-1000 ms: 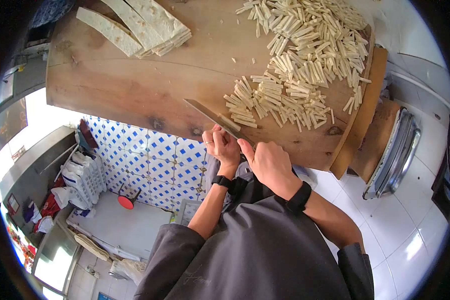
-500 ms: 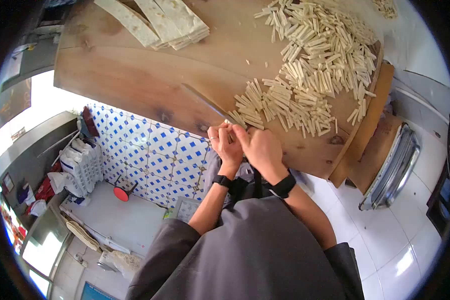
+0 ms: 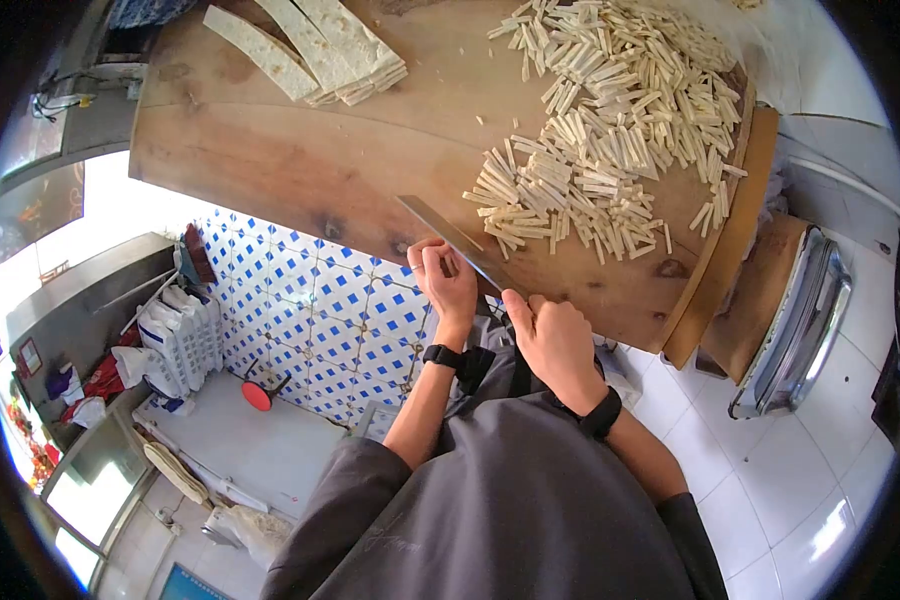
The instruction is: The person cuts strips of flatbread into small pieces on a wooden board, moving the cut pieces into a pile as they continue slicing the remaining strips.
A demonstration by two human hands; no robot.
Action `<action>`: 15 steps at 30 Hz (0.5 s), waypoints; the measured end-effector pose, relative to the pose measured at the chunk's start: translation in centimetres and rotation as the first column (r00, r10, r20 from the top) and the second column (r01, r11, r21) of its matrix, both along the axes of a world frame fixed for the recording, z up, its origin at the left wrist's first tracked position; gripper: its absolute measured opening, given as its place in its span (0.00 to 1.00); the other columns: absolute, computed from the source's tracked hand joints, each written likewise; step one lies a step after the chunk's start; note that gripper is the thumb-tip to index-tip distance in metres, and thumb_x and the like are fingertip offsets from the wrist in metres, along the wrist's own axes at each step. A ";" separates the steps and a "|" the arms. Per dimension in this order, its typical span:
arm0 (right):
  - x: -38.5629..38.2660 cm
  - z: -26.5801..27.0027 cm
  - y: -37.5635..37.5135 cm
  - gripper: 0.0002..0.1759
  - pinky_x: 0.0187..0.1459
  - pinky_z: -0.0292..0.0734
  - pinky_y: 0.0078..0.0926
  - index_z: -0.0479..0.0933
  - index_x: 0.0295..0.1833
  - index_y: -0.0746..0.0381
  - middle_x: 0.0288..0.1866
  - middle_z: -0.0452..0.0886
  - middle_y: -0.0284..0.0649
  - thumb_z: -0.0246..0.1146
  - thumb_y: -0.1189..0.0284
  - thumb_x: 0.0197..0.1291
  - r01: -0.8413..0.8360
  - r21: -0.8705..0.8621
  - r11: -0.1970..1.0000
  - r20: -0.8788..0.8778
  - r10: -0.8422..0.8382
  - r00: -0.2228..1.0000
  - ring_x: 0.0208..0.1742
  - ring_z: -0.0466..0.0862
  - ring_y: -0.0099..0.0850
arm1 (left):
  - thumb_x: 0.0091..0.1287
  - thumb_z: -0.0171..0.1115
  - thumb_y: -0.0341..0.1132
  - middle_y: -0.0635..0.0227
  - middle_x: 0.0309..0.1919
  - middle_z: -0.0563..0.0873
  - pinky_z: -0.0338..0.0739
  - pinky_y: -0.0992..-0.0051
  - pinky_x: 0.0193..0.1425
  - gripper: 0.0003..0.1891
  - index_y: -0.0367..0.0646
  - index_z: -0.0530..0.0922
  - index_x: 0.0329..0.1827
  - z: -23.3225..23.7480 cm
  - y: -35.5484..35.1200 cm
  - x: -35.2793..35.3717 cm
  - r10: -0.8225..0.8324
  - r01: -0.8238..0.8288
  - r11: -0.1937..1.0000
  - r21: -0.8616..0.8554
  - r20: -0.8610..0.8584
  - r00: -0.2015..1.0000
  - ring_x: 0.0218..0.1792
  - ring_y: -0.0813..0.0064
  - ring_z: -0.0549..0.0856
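We see a wooden table [image 3: 270,140] across the upper part of the view, with both our hands at its near edge.

Our right hand [image 3: 556,345] is closed round the handle end of a knife [image 3: 457,242]. The blade slants up and to the left from the fist, out over the near edge of the table. Our left hand [image 3: 446,285] is just beside the blade, on its left side, fingers curled in and a ring on one of them; we cannot tell whether anything is pinched in them. Dark bands [image 3: 443,356] circle both wrists.

Cut strips [image 3: 620,130], pale and short, lie in a broad, loose heap on the right part of the table, many side by side, the nearest of them to the right of the blade. A few crumbs are scattered left of the heap. Flat sheets [image 3: 330,50], long, pale and brown-flecked, lie stacked and partly fanned out at the far left, well apart from the knife.

Below and left of the table: white tiles with blue diamonds [image 3: 320,310], a red round seat [image 3: 257,396], white bags [image 3: 180,335]. A dark shirt [image 3: 510,490] fills the bottom.
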State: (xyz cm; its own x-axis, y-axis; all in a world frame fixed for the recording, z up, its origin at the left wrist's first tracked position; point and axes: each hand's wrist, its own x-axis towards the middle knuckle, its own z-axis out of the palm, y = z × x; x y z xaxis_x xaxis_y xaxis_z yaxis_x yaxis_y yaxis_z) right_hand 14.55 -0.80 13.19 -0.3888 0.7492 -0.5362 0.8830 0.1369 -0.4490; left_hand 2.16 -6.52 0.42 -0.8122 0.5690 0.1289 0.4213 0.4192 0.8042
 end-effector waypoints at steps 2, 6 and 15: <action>-0.1 0.2 -0.1 0.37 0.27 0.77 0.50 0.79 0.23 0.67 0.18 0.77 0.58 0.48 0.46 0.70 -0.038 -0.017 0.999 0.042 0.038 0.998 0.25 0.82 0.57 | 0.57 0.65 0.24 0.54 0.42 0.77 0.72 0.62 0.47 0.09 0.36 0.71 0.34 -0.4 -0.2 0.1 0.010 -0.010 1.000 -0.013 0.001 1.000 0.43 0.54 0.77; 0.0 0.4 0.0 0.38 0.27 0.78 0.49 0.79 0.23 0.68 0.17 0.77 0.59 0.48 0.44 0.70 -0.057 -0.024 0.998 0.038 0.058 0.998 0.24 0.82 0.57 | 0.57 0.66 0.24 0.54 0.41 0.77 0.72 0.61 0.46 0.10 0.36 0.71 0.35 -0.5 -0.1 0.3 0.032 -0.032 0.999 0.007 -0.008 0.999 0.42 0.54 0.76; -0.8 0.7 0.8 0.44 0.30 0.80 0.50 0.80 0.22 0.70 0.19 0.78 0.60 0.43 0.40 0.69 -0.092 -0.089 0.992 0.128 0.103 0.986 0.27 0.83 0.58 | 0.57 0.63 0.21 0.56 0.38 0.77 0.71 0.62 0.41 0.08 0.36 0.70 0.31 -0.9 -0.2 0.8 0.084 -0.085 0.996 -0.027 -0.016 0.996 0.38 0.57 0.76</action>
State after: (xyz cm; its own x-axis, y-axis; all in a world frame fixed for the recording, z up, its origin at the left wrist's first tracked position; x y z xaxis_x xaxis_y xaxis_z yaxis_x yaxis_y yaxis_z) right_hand 13.75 -0.02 13.92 -0.3797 0.6620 -0.6462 0.9194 0.1926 -0.3430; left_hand 3.00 -6.74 -0.52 -0.8557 0.5018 0.1265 0.3953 0.4762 0.7855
